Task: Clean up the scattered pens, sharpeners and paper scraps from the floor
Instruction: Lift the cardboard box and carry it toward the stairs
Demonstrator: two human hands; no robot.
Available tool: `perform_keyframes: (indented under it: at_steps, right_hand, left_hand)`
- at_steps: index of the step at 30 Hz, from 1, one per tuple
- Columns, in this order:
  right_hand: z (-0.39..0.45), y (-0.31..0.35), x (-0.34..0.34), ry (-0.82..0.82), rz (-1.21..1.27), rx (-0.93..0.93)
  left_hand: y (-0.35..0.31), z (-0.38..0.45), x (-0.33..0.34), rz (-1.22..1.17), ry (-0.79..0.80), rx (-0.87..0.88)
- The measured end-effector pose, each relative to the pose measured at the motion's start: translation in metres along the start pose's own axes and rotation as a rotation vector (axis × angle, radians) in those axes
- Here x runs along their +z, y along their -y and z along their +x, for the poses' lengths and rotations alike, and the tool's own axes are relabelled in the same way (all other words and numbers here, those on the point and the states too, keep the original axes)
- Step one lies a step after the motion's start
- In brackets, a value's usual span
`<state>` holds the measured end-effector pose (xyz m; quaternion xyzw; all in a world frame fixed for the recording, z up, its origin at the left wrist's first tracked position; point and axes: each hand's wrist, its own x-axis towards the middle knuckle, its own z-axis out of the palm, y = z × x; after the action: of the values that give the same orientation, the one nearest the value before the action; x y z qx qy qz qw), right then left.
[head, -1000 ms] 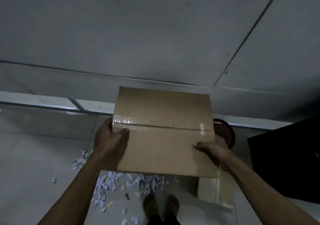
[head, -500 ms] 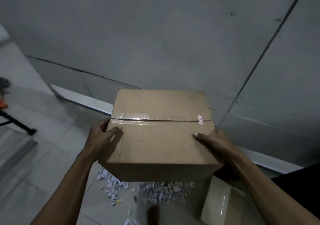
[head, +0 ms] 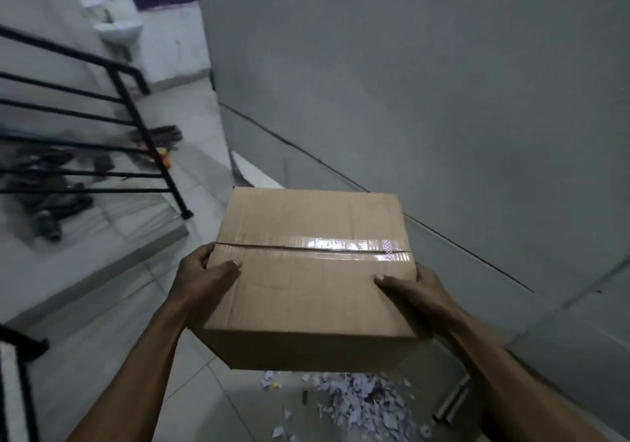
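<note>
tiled floor (head: 112,308) with paper scraps (head: 361,399) unswept at 6 o'clock; left hand (head: 201,279) and right hand (head: 414,291) clasp taped cardboard box (head: 313,281), cleanup seemingly barely begun.

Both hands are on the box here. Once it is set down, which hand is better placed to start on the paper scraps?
Probably the right hand: the paper scraps lie on the floor below the box, mostly toward its side. The left hand is farther off.

Bare forearms (head: 143,356) — no sleeves, nothing on wrists.
</note>
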<state>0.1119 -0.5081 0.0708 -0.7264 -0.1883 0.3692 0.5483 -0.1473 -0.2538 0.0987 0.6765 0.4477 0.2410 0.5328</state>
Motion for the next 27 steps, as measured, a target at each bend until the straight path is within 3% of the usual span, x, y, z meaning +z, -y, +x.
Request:
perform_keyframes:
  at_steps: [12,27]
  right_hand:
    - [0.083,0.058,0.209,0.337,-0.162,-0.053]
    - [0.132,0.098,0.482,0.618,-0.267,-0.012]
  left_hand:
    - [0.075,0.013,-0.186,-0.052,-0.328,-0.128]
    - [0.151,0.048,-0.413,-0.019,-0.523,-0.267]
